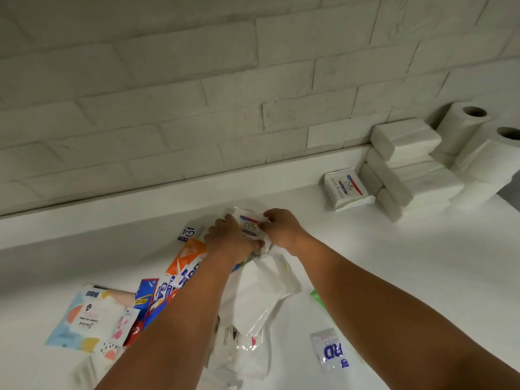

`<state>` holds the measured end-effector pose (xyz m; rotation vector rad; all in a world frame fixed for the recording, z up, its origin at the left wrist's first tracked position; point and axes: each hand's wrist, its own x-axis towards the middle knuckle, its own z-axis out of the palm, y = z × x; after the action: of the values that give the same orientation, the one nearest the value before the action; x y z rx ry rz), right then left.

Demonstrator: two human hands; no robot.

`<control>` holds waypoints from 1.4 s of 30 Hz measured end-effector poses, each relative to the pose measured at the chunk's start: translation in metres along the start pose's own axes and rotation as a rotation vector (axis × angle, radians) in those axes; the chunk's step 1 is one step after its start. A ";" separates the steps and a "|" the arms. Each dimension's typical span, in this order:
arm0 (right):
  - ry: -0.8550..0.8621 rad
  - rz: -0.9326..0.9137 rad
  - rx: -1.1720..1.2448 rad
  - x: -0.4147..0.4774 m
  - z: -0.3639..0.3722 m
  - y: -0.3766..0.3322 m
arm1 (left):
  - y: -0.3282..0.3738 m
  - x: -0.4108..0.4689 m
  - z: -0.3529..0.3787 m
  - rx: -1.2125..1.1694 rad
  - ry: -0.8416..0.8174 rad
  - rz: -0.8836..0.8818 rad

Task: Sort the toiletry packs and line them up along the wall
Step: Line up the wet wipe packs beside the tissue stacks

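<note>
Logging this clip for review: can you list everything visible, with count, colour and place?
held Dove pack: one, white, mid-counter, between both hands
second Dove pack: one, white, by the wall, right
plain packs: several, white, stacked beside it
toilet rolls: two, white, far right
loose sachets: pile, blue, white, orange, left
wipes pack: one, pastel, near left
plastic bag: one, clear, under the arms
lone sachet: one, silver-blue, near right
counter: white
left hand: grips held pack
right hand: pinches it
</note>
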<state>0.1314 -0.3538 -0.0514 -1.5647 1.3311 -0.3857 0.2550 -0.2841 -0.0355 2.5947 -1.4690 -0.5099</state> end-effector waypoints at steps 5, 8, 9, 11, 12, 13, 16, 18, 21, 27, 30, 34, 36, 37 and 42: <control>0.064 0.014 0.239 -0.003 -0.001 0.008 | -0.004 -0.002 0.001 0.010 0.160 0.180; 0.018 -0.053 0.275 -0.008 -0.006 0.011 | -0.003 -0.003 0.002 -0.029 0.171 0.301; 0.002 -0.074 0.279 -0.009 -0.008 0.011 | -0.003 -0.003 0.001 -0.047 0.175 0.335; -0.007 -0.097 0.302 -0.014 -0.015 0.013 | -0.001 -0.005 -0.001 -0.077 0.192 0.391; 0.000 -0.109 0.317 -0.016 -0.019 0.013 | 0.001 -0.007 -0.002 -0.100 0.206 0.409; 0.015 -0.117 0.335 -0.019 -0.023 0.014 | 0.004 -0.009 -0.002 -0.142 0.227 0.420; 0.107 -0.133 0.379 -0.026 -0.038 0.015 | 0.019 -0.017 0.000 -0.408 0.273 0.343; 0.147 -0.138 0.438 -0.030 -0.050 0.017 | 0.032 -0.022 0.005 -0.625 0.241 0.210; 0.171 -0.143 0.494 -0.036 -0.066 0.021 | 0.050 -0.030 0.014 -0.902 0.059 0.150; 0.203 -0.137 0.493 -0.043 -0.108 0.049 | 0.098 -0.042 0.033 -1.134 -0.043 0.132; 0.241 -0.160 0.416 -0.040 -0.131 0.060 | 0.124 -0.037 0.042 -1.148 -0.066 0.104; 0.308 -0.184 0.305 -0.035 -0.160 0.066 | 0.161 -0.022 0.052 -1.163 -0.064 -0.009; 0.333 -0.167 0.245 -0.028 -0.170 0.068 | 0.175 -0.013 0.053 -1.169 -0.062 -0.072; 0.330 -0.163 0.192 -0.026 -0.176 0.069 | 0.183 -0.008 0.054 -1.165 -0.064 -0.093; 0.333 -0.132 0.036 -0.009 -0.190 0.079 | 0.211 0.013 0.061 -1.148 -0.014 -0.117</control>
<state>-0.0594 -0.4273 -0.0293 -1.6108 1.4635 -0.7752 0.0693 -0.4017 -0.0406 1.7204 -0.6471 -0.9981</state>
